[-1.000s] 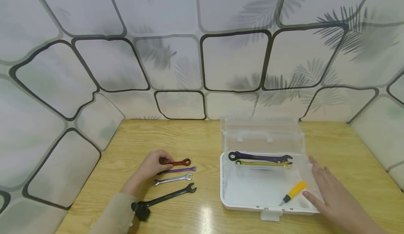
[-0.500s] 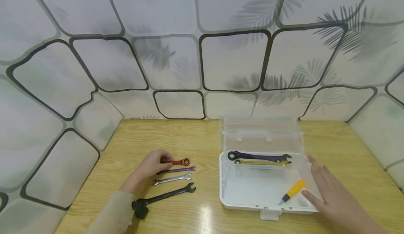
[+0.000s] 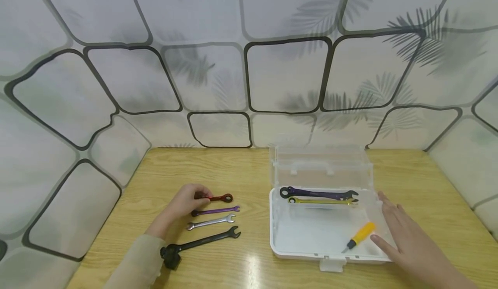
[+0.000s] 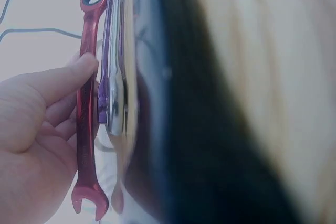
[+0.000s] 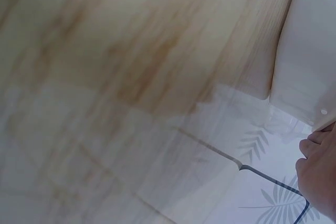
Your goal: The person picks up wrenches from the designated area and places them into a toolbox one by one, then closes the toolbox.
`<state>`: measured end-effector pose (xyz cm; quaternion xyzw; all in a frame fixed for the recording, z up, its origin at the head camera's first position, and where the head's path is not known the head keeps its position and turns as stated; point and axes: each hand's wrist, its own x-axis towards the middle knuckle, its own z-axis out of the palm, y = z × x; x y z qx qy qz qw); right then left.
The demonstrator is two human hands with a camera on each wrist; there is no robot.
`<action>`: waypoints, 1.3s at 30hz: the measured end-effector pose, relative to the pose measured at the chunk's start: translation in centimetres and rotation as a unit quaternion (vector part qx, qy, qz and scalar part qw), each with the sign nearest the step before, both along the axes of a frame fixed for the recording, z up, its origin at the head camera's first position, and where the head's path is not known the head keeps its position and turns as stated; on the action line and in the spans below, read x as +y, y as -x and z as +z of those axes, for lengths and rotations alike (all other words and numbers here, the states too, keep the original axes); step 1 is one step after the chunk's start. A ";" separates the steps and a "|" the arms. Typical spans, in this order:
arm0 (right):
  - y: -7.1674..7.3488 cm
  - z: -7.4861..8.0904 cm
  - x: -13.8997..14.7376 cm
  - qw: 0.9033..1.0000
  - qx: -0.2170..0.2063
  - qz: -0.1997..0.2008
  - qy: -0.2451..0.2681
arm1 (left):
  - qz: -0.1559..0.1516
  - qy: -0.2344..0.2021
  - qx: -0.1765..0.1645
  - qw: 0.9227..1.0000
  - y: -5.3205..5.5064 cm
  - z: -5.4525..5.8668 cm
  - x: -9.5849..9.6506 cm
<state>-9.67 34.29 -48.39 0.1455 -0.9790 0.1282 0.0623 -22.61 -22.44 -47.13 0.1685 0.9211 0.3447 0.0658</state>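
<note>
Between thumb and fingers my left hand (image 3: pixel 186 201) pinches a red combination wrench (image 4: pixel 86 124). Its ring end points right in the head view, while the open end shows below the hand in the left wrist view. Just nearer than the hand lie a purple wrench (image 3: pixel 219 211), a silver wrench (image 3: pixel 212 222) and a larger black wrench (image 3: pixel 210 239). My right hand (image 3: pixel 408 241) rests with extended fingers along the right wall of a white toolbox (image 3: pixel 273 232). Inside are a dark purple wrench (image 3: pixel 319 193), a yellow wrench (image 3: pixel 324 201) and a yellow-handled screwdriver (image 3: pixel 362 233).
The toolbox's clear lid (image 3: pixel 323 165) stands raised at the back, near the patterned wall (image 3: pixel 288 77). A white latch (image 3: pixel 332 264) sticks out at the box's front. Black wrist gear (image 3: pixel 170 256) covers the near end of the black wrench. Wooden tabletop (image 3: pixel 249 172) lies between wrenches and box.
The red wrench has risen slightly in my left hand, away from the purple one. My right hand stays at the toolbox wall.
</note>
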 end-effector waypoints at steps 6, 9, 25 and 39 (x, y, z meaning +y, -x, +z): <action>0.0 0.1 -0.1 1.000 0.003 0.001 0.003 | 0.009 0.009 0.020 1.000 0.1 0.3 0.4; 0.0 0.1 -0.1 1.000 0.001 0.000 0.002 | 0.009 0.010 0.030 0.999 0.2 0.6 0.6; 0.2 -0.1 0.0 0.999 0.043 0.011 -0.024 | -0.011 0.015 0.088 0.996 1.1 4.5 3.3; 0.4 0.2 0.1 0.997 0.065 0.024 -0.018 | -0.032 0.001 0.114 0.993 0.6 9.1 7.5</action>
